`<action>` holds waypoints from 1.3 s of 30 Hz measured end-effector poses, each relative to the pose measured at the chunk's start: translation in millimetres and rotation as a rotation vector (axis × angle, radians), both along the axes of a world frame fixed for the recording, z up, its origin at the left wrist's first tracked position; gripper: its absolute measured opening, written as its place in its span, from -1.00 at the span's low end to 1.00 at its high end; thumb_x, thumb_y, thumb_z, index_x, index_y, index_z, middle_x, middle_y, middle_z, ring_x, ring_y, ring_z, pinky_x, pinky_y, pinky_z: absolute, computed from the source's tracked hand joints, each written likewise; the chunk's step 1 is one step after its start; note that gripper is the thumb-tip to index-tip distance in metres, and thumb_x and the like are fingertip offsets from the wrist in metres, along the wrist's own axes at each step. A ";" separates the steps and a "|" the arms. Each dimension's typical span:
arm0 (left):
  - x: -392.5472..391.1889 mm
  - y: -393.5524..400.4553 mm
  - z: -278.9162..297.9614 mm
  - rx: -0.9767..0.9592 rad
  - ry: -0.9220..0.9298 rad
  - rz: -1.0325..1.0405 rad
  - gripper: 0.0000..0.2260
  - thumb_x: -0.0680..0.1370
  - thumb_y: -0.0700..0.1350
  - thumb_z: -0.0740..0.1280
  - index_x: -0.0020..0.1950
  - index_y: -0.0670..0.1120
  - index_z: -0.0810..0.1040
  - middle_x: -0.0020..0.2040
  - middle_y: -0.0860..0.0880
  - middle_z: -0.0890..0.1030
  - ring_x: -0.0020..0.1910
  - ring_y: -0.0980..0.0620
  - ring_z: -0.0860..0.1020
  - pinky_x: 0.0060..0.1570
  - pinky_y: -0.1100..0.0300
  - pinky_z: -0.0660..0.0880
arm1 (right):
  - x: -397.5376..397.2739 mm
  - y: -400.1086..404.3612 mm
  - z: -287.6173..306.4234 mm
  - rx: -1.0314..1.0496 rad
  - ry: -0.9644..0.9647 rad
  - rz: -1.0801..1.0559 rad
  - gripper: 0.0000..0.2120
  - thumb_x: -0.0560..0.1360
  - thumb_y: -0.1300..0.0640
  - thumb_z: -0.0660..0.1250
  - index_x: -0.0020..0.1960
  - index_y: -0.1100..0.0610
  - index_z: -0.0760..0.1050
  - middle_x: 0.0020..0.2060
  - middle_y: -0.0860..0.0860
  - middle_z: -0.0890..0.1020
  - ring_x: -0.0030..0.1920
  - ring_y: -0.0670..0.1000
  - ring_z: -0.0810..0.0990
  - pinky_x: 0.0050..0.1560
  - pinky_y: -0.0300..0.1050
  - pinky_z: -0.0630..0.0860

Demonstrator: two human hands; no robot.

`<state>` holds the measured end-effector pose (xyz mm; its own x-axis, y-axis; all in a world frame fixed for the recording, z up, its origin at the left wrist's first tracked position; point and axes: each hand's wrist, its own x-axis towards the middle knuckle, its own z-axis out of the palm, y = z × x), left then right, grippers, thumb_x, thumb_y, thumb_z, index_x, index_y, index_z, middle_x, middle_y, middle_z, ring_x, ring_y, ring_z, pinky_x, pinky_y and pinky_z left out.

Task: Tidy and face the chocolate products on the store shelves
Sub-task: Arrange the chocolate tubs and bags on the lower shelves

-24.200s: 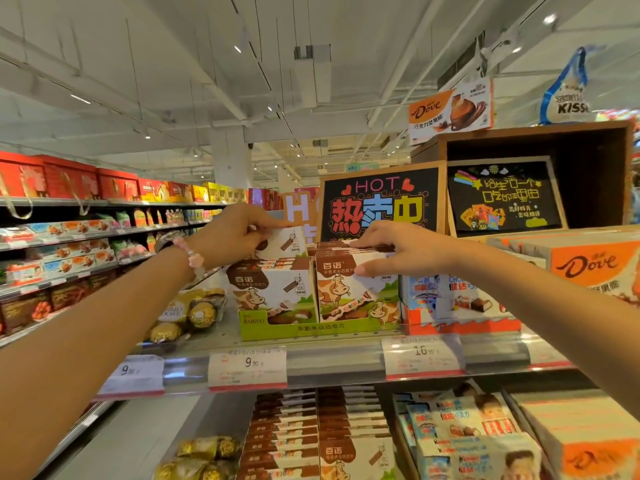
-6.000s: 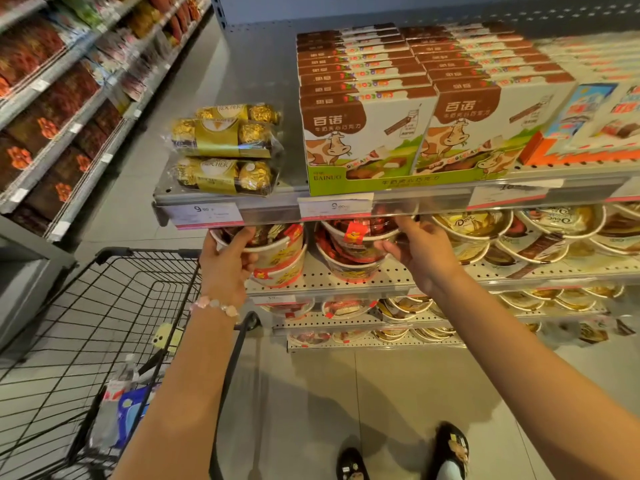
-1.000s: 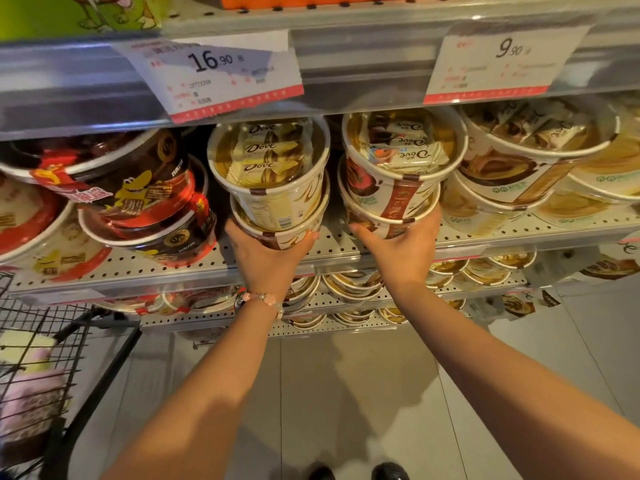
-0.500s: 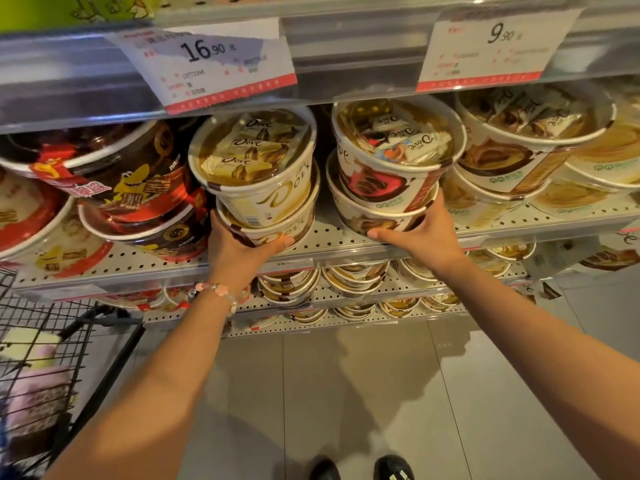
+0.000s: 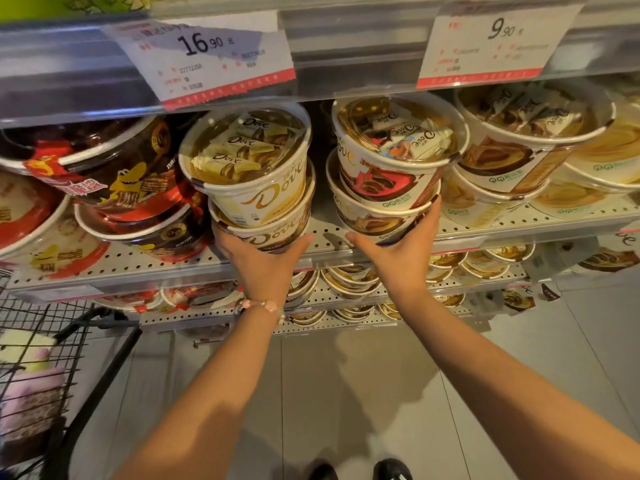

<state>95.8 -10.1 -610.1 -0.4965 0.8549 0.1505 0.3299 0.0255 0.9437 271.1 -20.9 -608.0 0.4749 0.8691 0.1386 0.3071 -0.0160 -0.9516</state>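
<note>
Two stacks of Dove chocolate tubs sit at the front of a perforated metal shelf (image 5: 114,268) as a person reaches up to them with both bare arms. Each stack is two tubs high and tilted forward, its clear lid showing wrapped chocolates inside. The left hand (image 5: 258,261), a beaded bracelet (image 5: 265,306) at its wrist, cups the underside of the lower cream tub (image 5: 273,230), fingers and thumb curled round its base, with the upper cream tub (image 5: 249,171) resting on top. The right hand (image 5: 398,254) grips the lower tub (image 5: 370,216) of the neighbouring stack, thumb stretched along the shelf edge to the left and fingers curved up its right side, beneath a red-and-brown printed tub (image 5: 391,161). The two stacks stand near each other with a dark gap between them. To the left lie dark brown and red tubs (image 5: 131,188) with a crocodile cartoon; to the right, further brown-and-cream tubs (image 5: 519,147) are stacked in the same way. Price tags reading 16.90 (image 5: 204,60) and 9.90 (image 5: 491,43) hang from the shelf rail above. Lower shelves hold more tubs. A black wire shopping cart (image 5: 45,375) stands at lower left on the tiled floor (image 5: 346,393), and the toes of two dark shoes (image 5: 360,471) show at the bottom edge.
</note>
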 end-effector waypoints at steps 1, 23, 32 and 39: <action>5.6 2.4 1.0 0.005 -0.025 0.037 0.13 0.07 0.04 0.64 0.45 -0.21 0.07 0.39 -0.13 0.21 0.35 0.09 0.22 0.18 0.67 0.05 | -7.1 1.4 0.7 -0.010 -0.003 -0.047 0.26 0.09 -0.11 0.64 0.53 0.17 -0.06 0.47 0.11 0.15 0.50 0.04 0.09 0.50 0.03 0.10; -39.6 16.3 10.7 -0.120 0.096 -0.168 -0.03 0.10 0.04 0.63 0.40 -0.08 0.24 0.31 0.02 0.45 0.27 0.16 0.37 0.22 0.32 0.28 | 46.2 21.7 13.4 -0.055 -0.087 0.193 -0.07 0.12 0.16 0.66 0.33 0.18 0.21 0.02 -0.29 0.37 0.13 -0.20 0.40 0.02 -0.64 0.28; -43.1 13.5 6.2 -0.101 0.062 -0.232 -0.02 0.15 0.03 0.62 0.44 -0.04 0.18 0.35 0.04 0.41 0.34 0.14 0.36 0.29 0.29 0.25 | 51.9 20.3 9.7 -0.072 -0.048 0.256 0.02 0.13 0.09 0.65 0.43 0.15 0.16 0.26 -0.08 0.42 0.28 -0.13 0.39 0.31 -0.27 0.36; 3.1 -1.5 -2.5 -0.040 0.095 0.039 0.14 0.11 0.12 0.61 0.47 -0.21 0.04 0.41 -0.17 0.19 0.41 -0.04 0.14 0.33 0.48 -0.01 | 13.5 7.3 -1.3 -0.015 -0.028 0.006 0.25 0.09 -0.14 0.62 0.52 0.16 -0.06 0.46 0.08 0.20 0.48 0.02 0.16 0.49 0.04 0.15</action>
